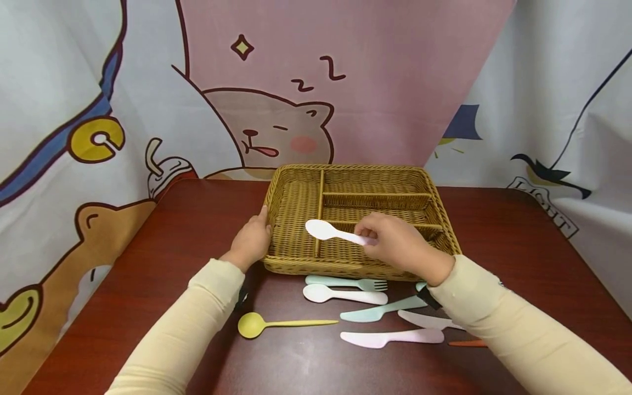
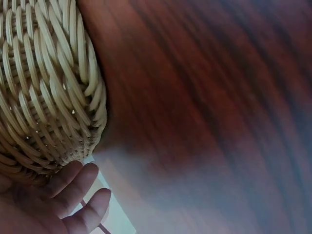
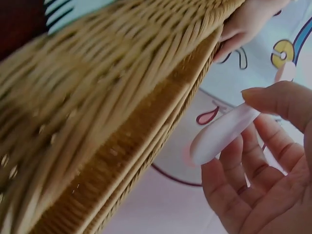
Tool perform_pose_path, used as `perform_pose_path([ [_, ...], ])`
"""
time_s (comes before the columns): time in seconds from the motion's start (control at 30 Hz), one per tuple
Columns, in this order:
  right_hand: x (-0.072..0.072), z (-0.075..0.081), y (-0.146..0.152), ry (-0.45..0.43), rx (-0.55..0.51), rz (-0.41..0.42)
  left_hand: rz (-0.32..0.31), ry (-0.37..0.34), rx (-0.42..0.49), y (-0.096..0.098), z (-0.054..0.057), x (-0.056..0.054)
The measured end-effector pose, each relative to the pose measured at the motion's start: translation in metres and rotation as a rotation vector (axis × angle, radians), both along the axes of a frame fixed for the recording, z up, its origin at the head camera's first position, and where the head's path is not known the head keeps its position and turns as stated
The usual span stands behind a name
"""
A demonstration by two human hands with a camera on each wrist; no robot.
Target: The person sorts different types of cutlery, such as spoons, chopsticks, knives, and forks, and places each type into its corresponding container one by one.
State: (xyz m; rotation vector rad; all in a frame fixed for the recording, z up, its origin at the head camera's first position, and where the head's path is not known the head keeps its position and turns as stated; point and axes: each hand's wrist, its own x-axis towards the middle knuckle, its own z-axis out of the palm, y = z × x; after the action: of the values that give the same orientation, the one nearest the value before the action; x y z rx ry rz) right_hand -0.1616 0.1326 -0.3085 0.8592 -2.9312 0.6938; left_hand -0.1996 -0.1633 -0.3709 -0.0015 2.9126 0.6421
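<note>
My right hand (image 1: 395, 241) pinches a white-pink spoon (image 1: 323, 230) by its handle, thumb against the fingers. Its bowl points left, above the brown woven basket (image 1: 345, 263). The right wrist view has the handle end (image 3: 219, 136) close up, between thumb and fingertips. At the basket's left side, my left hand (image 1: 252, 238) holds the rim; in the left wrist view its fingers (image 2: 80, 185) lie along the outer wall. Dividers (image 1: 319, 214) split the basket into one long left compartment and several crosswise ones on the right.
In front of the basket lie a mint fork (image 1: 336, 282), a white spoon (image 1: 355, 296), a yellow spoon (image 1: 252, 325), a mint knife (image 1: 362, 315), a pink knife (image 1: 390, 337) and a pale knife (image 1: 424, 319). My right sleeve partly covers an orange utensil (image 1: 466, 343). A printed curtain (image 1: 385, 82) stands behind.
</note>
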Motion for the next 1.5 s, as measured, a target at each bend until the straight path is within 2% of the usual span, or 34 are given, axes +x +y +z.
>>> perform_pose_path([
  [0.33, -0.023, 0.006, 0.017, 0.018, 0.036, -0.007, 0.008, 0.039, 0.022, -0.003, -0.005, 0.003],
  [0.93, -0.066, 0.013, 0.036, -0.003, 0.109, -0.086, 0.012, 0.067, 0.074, -0.003, -0.010, -0.001],
  [1.5, -0.104, 0.002, 0.050, -0.090, 0.137, -0.206, 0.012, 0.094, 0.070, -0.002, -0.010, 0.003],
])
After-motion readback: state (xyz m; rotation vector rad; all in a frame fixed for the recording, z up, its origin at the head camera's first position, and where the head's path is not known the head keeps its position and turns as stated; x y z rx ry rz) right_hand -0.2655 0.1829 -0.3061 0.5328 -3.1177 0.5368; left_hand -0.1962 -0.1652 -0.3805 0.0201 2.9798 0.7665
